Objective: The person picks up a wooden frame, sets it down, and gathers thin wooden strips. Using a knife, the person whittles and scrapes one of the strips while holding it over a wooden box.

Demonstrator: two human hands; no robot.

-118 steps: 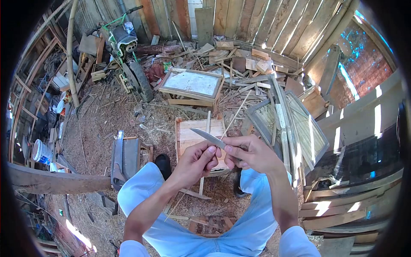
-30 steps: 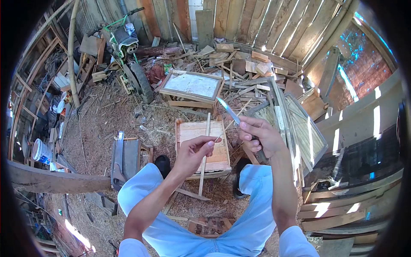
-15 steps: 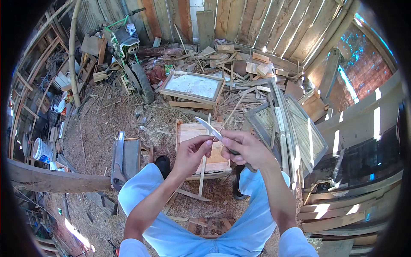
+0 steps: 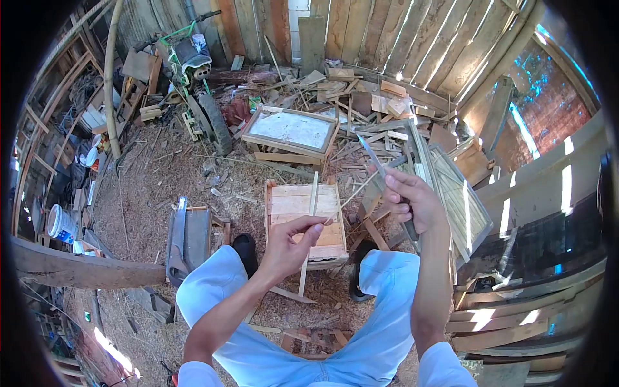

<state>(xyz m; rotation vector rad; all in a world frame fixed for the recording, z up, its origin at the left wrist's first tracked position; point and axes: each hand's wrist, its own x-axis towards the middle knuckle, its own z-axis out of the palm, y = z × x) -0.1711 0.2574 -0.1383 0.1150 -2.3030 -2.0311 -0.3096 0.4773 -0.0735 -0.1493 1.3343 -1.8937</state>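
The fingers of our left hand (image 4: 290,246) pinch the stick (image 4: 356,193) over the right edge of the surface (image 4: 287,197), those of our right hand (image 4: 412,201) wrap the knife (image 4: 373,156) away from the pinched end, and the stick looks pared slim, though we cannot tell what shaving remains, with floor (image 4: 244,209) giving room beyond the left edge.

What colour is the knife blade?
Silvery grey: the knife blade above the right hand shows best in the head view.

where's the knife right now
In the head view, the knife is right of centre, in the person's right grip, its blade above and to the right of the slatted wooden box.
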